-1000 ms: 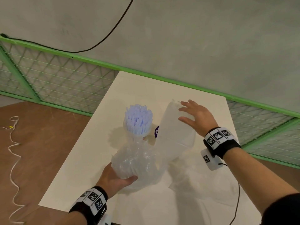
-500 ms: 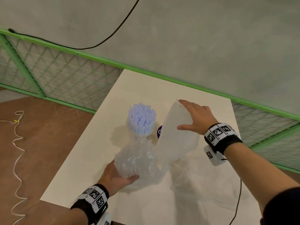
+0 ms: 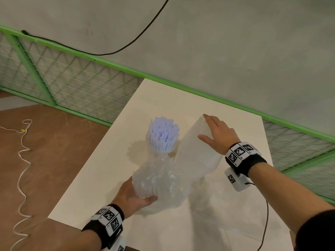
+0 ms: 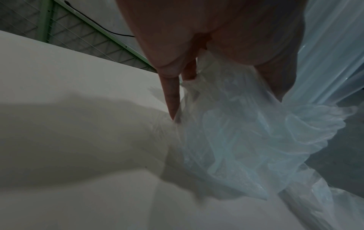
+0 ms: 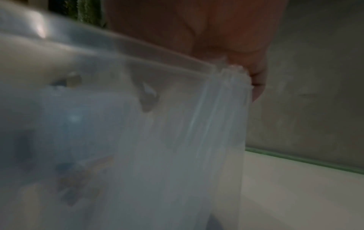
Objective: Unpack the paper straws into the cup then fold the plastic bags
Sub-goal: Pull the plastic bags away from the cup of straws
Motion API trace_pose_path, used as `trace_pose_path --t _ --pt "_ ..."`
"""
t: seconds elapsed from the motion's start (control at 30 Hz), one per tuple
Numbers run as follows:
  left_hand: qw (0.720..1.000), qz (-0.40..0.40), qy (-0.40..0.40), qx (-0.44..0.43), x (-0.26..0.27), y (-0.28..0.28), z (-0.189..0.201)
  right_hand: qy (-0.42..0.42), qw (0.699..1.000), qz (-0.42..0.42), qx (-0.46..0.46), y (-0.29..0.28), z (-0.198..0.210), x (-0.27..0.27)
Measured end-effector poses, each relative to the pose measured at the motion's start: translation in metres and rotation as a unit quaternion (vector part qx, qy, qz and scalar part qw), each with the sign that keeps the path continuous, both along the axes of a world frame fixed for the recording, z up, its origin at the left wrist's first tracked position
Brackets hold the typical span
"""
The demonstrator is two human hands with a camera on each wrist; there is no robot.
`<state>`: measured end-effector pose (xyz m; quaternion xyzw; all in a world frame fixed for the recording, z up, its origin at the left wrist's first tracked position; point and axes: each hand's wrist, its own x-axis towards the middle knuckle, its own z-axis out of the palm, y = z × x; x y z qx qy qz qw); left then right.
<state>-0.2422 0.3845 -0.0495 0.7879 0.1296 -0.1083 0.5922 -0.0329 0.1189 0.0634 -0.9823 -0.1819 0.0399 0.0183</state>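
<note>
Right hand (image 3: 220,135) slid further up frosted bag (image 3: 197,151) since second ago, fingers now flat along its top edge, thumb spread on its face. Bag leans taller, hiding dark spot seen earlier behind cup. Left hand (image 3: 133,195) unchanged, fingers curled round crumpled bag (image 3: 159,180) near table (image 3: 163,98) front edge. Straws (image 3: 163,134) upright in cup (image 3: 165,151), mid-table; bare tabletop beyond, toward green rail (image 3: 181,86).

A pale cream table (image 3: 112,163) carries a clear cup (image 3: 164,149) packed with upright pale blue straws (image 3: 163,133), a crumpled plastic bag (image 3: 159,180) just in front of it, and a flattened clear bag (image 3: 217,205) spread at the near right.
</note>
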Motion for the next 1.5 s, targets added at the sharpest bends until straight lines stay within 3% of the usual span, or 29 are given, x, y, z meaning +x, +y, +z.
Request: trace_pose_path --t 0.13,0.2,0.27,0.37,0.5,0.67,0.83,0.97,1.2,1.33,1.5 --pt "1.000 0.003 0.002 0.002 0.000 0.000 -0.003 -0.005 0.998 0.034 -0.045 -0.002 0.002 -0.003" --pt "1.000 0.005 0.003 0.005 0.000 0.000 -0.005 -0.002 0.999 0.039 -0.018 -0.003 0.004 -0.004" --pt "1.000 0.013 0.003 -0.002 0.000 0.000 -0.006 -0.039 0.997 0.022 0.066 -0.004 0.010 -0.008" --pt "1.000 0.020 0.002 -0.008 0.001 0.000 -0.008 -0.096 0.965 0.042 0.240 0.000 0.026 -0.032" --pt "1.000 0.015 -0.004 0.002 0.002 0.001 -0.009 0.002 0.928 0.115 0.355 0.009 0.038 -0.104" --pt "1.000 0.011 -0.010 0.012 0.003 0.002 -0.012 0.107 0.919 0.124 0.358 0.023 0.004 -0.181" --pt "1.000 0.018 0.000 0.000 0.005 0.000 -0.014 0.023 0.922 0.068 0.381 0.052 -0.030 -0.198" --pt "1.000 0.014 -0.003 0.007 0.005 0.002 -0.016 -0.024 0.905 0.004 0.425 0.065 -0.035 -0.200" --pt "1.000 0.005 -0.003 0.019 0.006 0.004 -0.017 -0.113 0.884 -0.001 0.453 0.077 -0.042 -0.198" --pt "1.000 -0.002 -0.005 0.022 0.006 0.005 -0.018 -0.116 0.878 -0.002 0.464 0.081 -0.046 -0.196" --pt "1.000 -0.006 -0.015 0.020 0.005 0.005 -0.016 -0.061 0.878 -0.048 0.472 0.081 -0.051 -0.196"
